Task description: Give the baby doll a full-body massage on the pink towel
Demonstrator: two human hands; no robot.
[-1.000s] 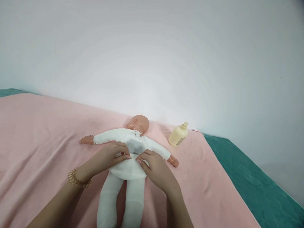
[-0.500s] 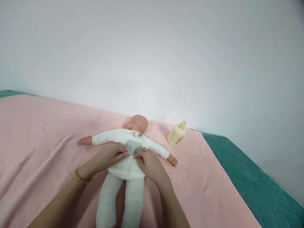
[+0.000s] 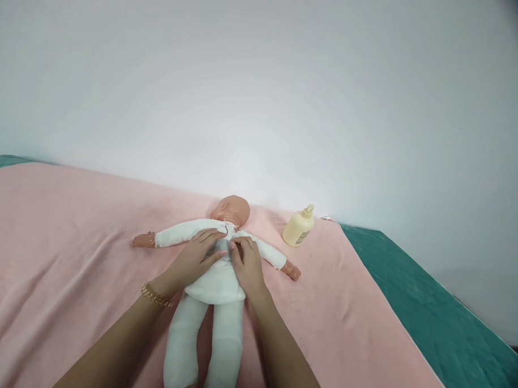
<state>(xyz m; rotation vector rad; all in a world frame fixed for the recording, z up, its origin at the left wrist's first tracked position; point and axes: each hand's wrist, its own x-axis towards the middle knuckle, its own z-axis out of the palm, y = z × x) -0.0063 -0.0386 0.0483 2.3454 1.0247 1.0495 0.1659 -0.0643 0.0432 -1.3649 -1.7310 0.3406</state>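
Note:
A baby doll (image 3: 211,286) in a white suit lies face up on a pink blanket (image 3: 73,240), head toward the wall and arms spread. My left hand (image 3: 196,257), with a gold bracelet at the wrist, rests on the doll's chest with fingers curled, pinching the white cloth. My right hand (image 3: 245,262) lies beside it on the chest, fingertips pressed together on the cloth near the neck. The two hands touch at the fingertips. The doll's belly and chest are partly hidden under them.
A cream pump bottle (image 3: 299,228) lies tilted on the blanket right of the doll's head. The teal mattress (image 3: 420,318) shows beyond the blanket's right edge. A plain white wall stands close behind.
Both hands have slid up the doll's body from the belly to the upper chest, staying together with fingertips pinching the cloth. The doll and bottle have not moved.

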